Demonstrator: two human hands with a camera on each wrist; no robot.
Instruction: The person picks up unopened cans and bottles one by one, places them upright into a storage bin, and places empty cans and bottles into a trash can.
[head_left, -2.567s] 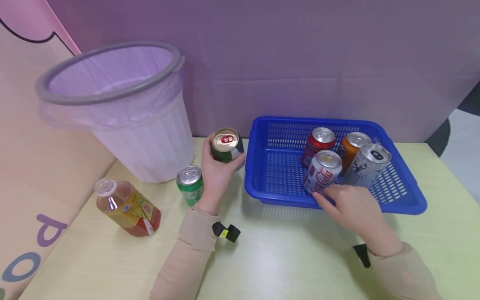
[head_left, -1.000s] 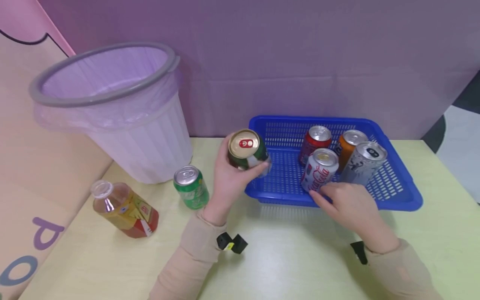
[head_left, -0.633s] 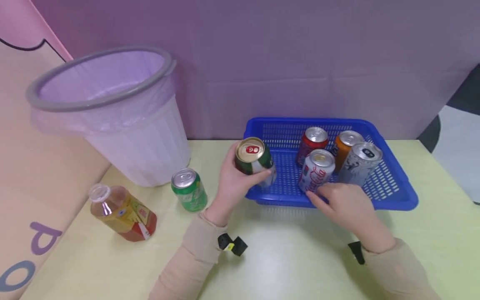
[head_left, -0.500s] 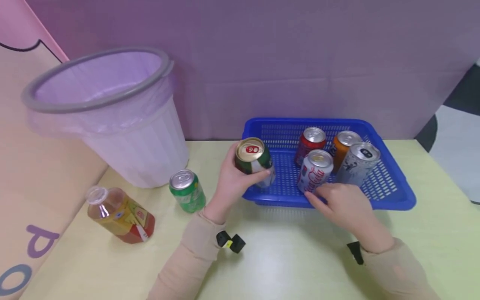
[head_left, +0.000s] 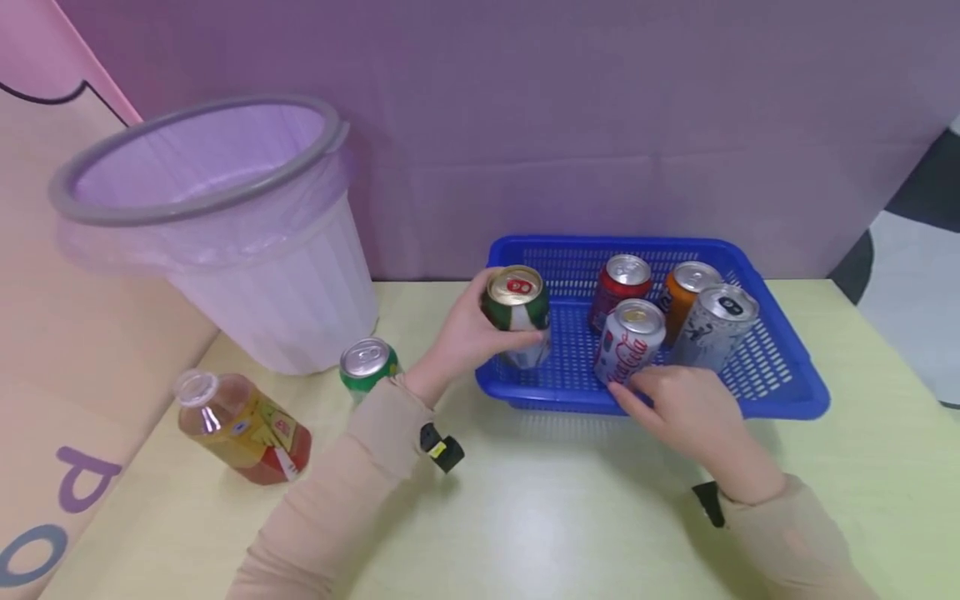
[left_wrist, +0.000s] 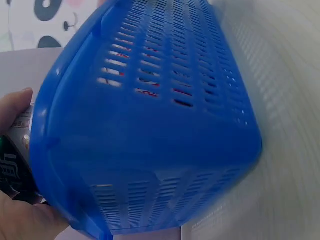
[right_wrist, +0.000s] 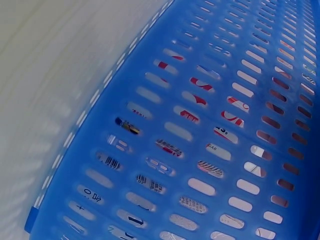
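Note:
My left hand [head_left: 468, 337] grips an upright green, gold and silver drink can [head_left: 527, 318] at the left end of the blue plastic basket [head_left: 813, 398]. From the left wrist view, the fingers and the can's dark green label [left_wrist: 11, 167] appear beyond the basket's rim [left_wrist: 42, 117]. My right hand [head_left: 693, 408] holds the near rim of the basket with bent fingers, its thumb beside a silver Coca-Cola can [head_left: 632, 340]. Some of its fingertips are hidden. The right wrist view is filled by the slotted basket wall [right_wrist: 165, 115], with printed cans showing through.
Also in the basket stand a red can [head_left: 621, 287], an orange can [head_left: 681, 302] and a tall silver can [head_left: 716, 329]. Left of it, on the table [head_left: 562, 517], are a green can [head_left: 367, 365], partly behind the left sleeve, a bottle [head_left: 243, 425] and a lined bin [head_left: 292, 275].
The left hand has carried the green and gold can rightward, from beside the bin over to the basket's left end. The right hand keeps its place on the rim. The head view has shifted slightly.

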